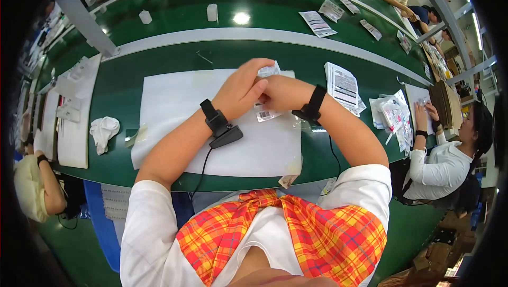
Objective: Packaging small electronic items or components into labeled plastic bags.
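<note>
My left hand (pixel 241 87) and my right hand (pixel 284 92) meet over the far part of a white foam sheet (pixel 211 149). Between them is a small clear plastic packet (pixel 270 69) with print on it. One piece of it shows beyond my fingers, and a printed label part (pixel 267 115) shows below them. My left fingers reach over the packet's far end, with the thumb against my right hand. The right hand's fingers are curled in and partly hidden. Each wrist wears a black band; a black box (pixel 227 136) with a cable sits at the left one.
Right of the sheet lie a stack of printed packets (pixel 342 87) and a heap of clear packets (pixel 394 117). A crumpled white cloth (pixel 104 132) lies on the left. A grey rail (pixel 233 34) crosses the green table's far side. Other people work at both sides.
</note>
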Tool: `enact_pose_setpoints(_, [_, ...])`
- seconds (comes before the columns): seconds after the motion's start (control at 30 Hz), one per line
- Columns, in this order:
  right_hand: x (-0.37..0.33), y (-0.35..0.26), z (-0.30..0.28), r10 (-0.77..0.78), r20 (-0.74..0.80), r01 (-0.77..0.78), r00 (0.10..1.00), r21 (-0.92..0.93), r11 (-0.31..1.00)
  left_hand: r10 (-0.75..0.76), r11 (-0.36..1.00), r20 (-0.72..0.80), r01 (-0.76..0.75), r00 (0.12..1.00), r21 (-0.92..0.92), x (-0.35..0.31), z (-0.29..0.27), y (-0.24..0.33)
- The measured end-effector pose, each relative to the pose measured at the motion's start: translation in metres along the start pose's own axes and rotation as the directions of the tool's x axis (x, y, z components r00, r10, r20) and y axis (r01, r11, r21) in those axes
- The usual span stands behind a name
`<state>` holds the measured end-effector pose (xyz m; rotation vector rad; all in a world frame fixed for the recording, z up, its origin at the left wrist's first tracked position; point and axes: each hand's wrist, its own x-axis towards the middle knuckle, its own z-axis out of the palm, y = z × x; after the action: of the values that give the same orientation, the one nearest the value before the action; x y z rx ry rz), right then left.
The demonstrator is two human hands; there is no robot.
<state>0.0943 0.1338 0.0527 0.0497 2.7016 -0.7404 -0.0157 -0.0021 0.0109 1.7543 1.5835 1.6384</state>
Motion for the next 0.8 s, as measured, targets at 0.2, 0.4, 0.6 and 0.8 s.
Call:
enact_pose_setpoints(0.2, [-0.007, -0.005, 0.008, 0.026, -0.118, -0.034, 0.993, -0.06, 0.998, -0.412, 0.883, 0.259, 0.453, 0.874, -0.123, -0.001, -0.009, -0.026])
enact_pose_setpoints(0.4, [0.013, 0.007, 0.008, -0.106, -0.031, 0.107, 0.994, 0.056, 0.993, -0.483, 0.852, 0.231, 0.515, 0.844, -0.1, 0.002, -0.008, -0.024])
enact_pose_setpoints(0.6, [-0.005, 0.021, 0.021, -0.137, -0.098, 0.155, 0.986, 0.204, 0.967, -0.391, 0.918, 0.264, 0.393, 0.882, 0.047, 0.004, -0.013, -0.039])
enact_pose_setpoints(0.8, [-0.07, 0.01, 0.063, -0.26, -0.176, 0.268, 0.949, 0.022, 0.963, -0.2, 0.892, 0.516, -0.063, 0.833, 0.448, -0.008, -0.016, -0.034])
